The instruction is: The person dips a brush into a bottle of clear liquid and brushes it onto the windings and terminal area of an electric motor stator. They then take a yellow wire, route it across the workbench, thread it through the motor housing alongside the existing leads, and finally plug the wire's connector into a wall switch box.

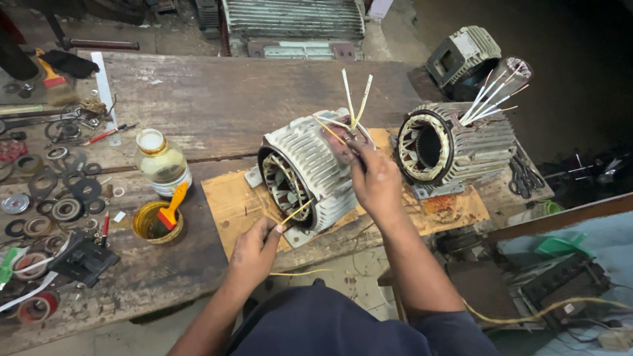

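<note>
Left hand: the left hand (pixel 254 249) is closed in a pinch on a thin yellow sleeve (pixel 295 212), held at the open front of the near stator.
Right hand: the right hand (pixel 374 179) is laid over the top of the same housing, fingers curled down among the lead wires (pixel 353 105); whether a lead is gripped cannot be told.
Near motor stator (pixel 310 173): a ribbed grey housing is tilted on its side on a sheet of brown cardboard (pixel 231 201), its open end turned toward the person; copper windings are seen inside the bore.
Leads: pale sleeved leads are seen standing up from the top of the housing, just above the right hand.
Second motor stator (pixel 455 144): a similar ribbed housing is set just beside the first, to its right, on the same cardboard, with its own bundle of white leads fanned upward.
Varnish jar (pixel 162 163): a clear jar with amber liquid is stood on the wooden workbench (pixel 217 99), left of the cardboard.
Tin (pixel 157 223): a small open yellow tin is placed just in front of the jar, with an orange-handled brush (pixel 172 207) resting in it.
Left edge of bench: washers, rings and tape rolls (pixel 46 198) are scattered there, well apart from the hands.
Scissors (pixel 524 175): a dark pair is laid to the right of the second stator.
</note>
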